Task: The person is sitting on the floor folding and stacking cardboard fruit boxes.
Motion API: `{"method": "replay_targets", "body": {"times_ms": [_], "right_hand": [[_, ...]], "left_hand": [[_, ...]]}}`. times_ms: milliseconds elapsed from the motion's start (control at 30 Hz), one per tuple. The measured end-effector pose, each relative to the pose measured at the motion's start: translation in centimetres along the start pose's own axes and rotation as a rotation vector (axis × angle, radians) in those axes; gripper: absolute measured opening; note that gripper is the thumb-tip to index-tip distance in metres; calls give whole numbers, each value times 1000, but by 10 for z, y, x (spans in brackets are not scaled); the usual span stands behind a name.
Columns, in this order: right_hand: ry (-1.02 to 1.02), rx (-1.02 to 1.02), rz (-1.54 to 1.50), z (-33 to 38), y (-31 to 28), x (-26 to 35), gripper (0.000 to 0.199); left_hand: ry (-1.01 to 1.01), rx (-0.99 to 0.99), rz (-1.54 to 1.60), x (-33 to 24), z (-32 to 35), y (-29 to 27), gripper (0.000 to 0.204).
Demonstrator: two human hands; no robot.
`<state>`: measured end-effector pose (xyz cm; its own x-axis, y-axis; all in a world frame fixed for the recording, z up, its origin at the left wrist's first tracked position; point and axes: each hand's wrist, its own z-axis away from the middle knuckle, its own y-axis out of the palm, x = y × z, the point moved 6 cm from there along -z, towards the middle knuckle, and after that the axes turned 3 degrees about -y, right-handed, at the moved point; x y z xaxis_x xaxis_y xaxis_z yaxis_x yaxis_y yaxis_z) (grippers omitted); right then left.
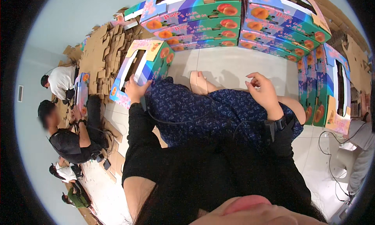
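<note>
A printed cardboard fruit carton point(155, 66), blue, green and pink with peach pictures and an opening along its top, stands at my left knee. My left hand point(136, 89) is on its near top side, fingers closed at the end of the opening and thumb toward the green side. Some fingertips are hidden there. Over my lap on the right, my right hand point(262, 91) hangs in the air, its fingers loosely bent and apart, with nothing in it. The nearest thing to it is my dark blue patterned skirt point(230, 108).
Stacked cartons of the same kind rise ahead point(195, 20), ahead right point(277, 25) and at the right point(324, 88). Flattened brown cardboard point(99, 55) is piled at left. Several people sit along the left; another person's grey sleeve point(361, 147) and a cable point(330, 164) are at right.
</note>
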<state>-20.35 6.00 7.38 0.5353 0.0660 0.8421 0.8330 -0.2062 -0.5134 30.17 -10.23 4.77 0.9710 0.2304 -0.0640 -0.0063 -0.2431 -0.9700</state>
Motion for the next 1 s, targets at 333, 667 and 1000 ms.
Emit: {"method": "replay_targets", "body": {"times_ms": [333, 667, 1000], "right_hand": [[-23, 49, 66, 4, 4, 8, 20], [-178, 37, -95, 10, 2, 22, 68], [-254, 185, -511, 27, 4, 28, 120]], "left_hand": [[121, -480, 42, 5, 59, -80, 94], [556, -839, 108, -39, 115, -155, 87], [1004, -611, 216, -129, 159, -137, 59]]}}
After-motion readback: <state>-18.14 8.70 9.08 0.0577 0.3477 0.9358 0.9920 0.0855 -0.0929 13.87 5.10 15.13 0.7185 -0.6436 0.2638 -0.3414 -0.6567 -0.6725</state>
